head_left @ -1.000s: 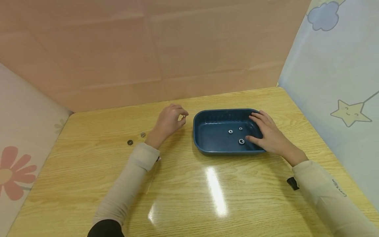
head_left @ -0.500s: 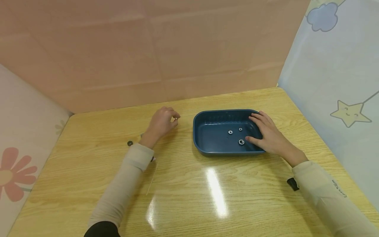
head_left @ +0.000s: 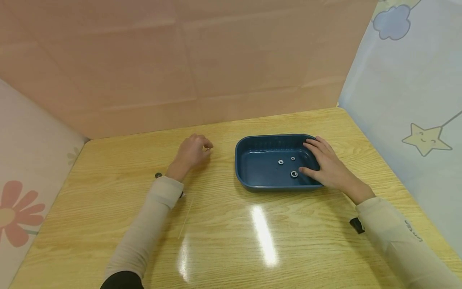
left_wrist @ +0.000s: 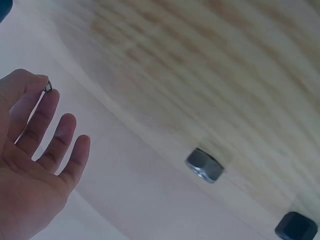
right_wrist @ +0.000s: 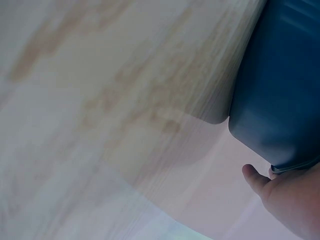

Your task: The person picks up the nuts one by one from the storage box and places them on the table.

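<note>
Thumb and index finger of my left hand [head_left: 191,152] pinch a small metal nut [left_wrist: 48,87]; the other fingers are spread. This hand hovers over the table left of a blue tray [head_left: 265,187]. On the table beneath that arm lie a silver hex nut [left_wrist: 204,165], hidden behind the wrist in the head view, and a dark nut [head_left: 158,175]. My right hand [head_left: 326,164] rests across the tray's right end, its fingers extended over the rim and thumb inside. In the tray lie a larger nut [head_left: 291,174] and two smaller nuts [head_left: 280,162].
The wooden table [head_left: 223,241] runs back to a brown paper backdrop [head_left: 195,60]. A patterned wall panel [head_left: 415,88] stands at the right and another [head_left: 21,168] at the left. A thin pale strip [head_left: 185,218] shows on the table beside the left forearm.
My left hand has moved left and slightly toward me, away from the tray, still pinching the small nut. Its wrist now covers the silver nut in the head view. The right hand stays put.
</note>
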